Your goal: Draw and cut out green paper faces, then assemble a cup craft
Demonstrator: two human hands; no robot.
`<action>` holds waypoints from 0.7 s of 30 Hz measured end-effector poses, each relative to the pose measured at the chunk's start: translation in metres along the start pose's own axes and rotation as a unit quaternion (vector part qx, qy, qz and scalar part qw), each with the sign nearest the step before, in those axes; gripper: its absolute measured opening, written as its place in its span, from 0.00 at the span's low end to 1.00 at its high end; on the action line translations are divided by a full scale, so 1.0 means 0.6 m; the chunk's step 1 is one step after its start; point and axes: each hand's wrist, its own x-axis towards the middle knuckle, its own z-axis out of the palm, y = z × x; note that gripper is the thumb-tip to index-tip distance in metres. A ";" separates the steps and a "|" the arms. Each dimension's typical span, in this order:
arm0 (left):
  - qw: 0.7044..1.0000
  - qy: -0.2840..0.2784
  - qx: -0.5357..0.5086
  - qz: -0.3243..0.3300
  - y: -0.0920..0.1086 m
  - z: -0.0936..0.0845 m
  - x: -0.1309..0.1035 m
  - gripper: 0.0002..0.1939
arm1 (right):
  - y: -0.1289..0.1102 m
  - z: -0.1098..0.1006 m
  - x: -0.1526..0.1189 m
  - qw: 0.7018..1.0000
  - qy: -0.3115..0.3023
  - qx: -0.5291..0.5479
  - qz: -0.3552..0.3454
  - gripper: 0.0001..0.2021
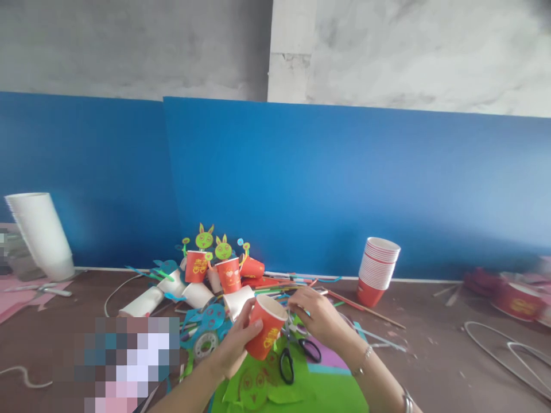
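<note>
- At the far left, a nested stack of white cups (41, 235) is leaned by the blue board (107, 189).
- Next, white cups (144, 301) are laid on their sides on the counter (422, 367), with blue paper pieces (166, 268) scattered about them.
- Two upright red cups (197, 268) are topped with green rabbit heads (204, 240); by their look, these can be judged nearly or fully made up.
- A roll of tape (198, 347) and a blue face piece (213, 315) are placed just left of the hands.
- By the left hand (236, 338), a held red cup (266, 328) is gripped between thumb and fingers, tilted above the green paper (331, 393). Only gold lettering is seen on it; no head is fitted, so it can be judged far behind the finished pair.
- Below it, a green face (253, 391) is seen drawn but loose; whether it has been cut free cannot be told.
- Scissors (291, 337) are left lying on the paper, unheld.
- The right hand (316, 310) is bent with fingers drawn together near the cup's rim; whether anything is pinched cannot be told.
- Farther right, a stack of red cups (377, 267) is stood undecorated.
</note>
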 end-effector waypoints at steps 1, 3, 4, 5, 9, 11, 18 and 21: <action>1.000 0.016 0.011 0.009 0.002 0.001 -0.001 0.27 | -0.001 -0.001 0.000 1.000 0.002 -0.010 -0.002 0.09; 0.997 0.046 0.052 0.023 0.006 0.004 -0.002 0.26 | -0.005 -0.005 0.000 1.000 -0.001 -0.024 0.004 0.10; 0.995 0.061 0.077 0.030 0.008 0.005 -0.003 0.26 | -0.009 -0.007 -0.001 1.000 -0.008 -0.023 0.011 0.10; 0.991 0.076 0.101 0.040 0.010 0.007 -0.004 0.27 | -0.012 -0.009 -0.001 0.999 -0.018 -0.020 0.018 0.11; 0.968 0.097 0.208 0.102 0.014 0.012 -0.008 0.26 | -0.030 -0.013 -0.004 0.999 -0.036 -0.015 0.029 0.13; 0.947 0.074 0.278 0.145 0.013 0.011 -0.007 0.25 | -0.039 -0.013 -0.005 0.999 -0.033 -0.023 0.032 0.13; 0.923 0.102 0.323 0.179 0.008 0.015 -0.004 0.24 | -0.053 -0.017 -0.007 0.997 -0.046 -0.046 0.039 0.13; 0.945 0.072 0.269 0.172 0.004 0.018 -0.009 0.25 | -0.056 -0.018 -0.007 0.998 -0.040 -0.040 0.035 0.14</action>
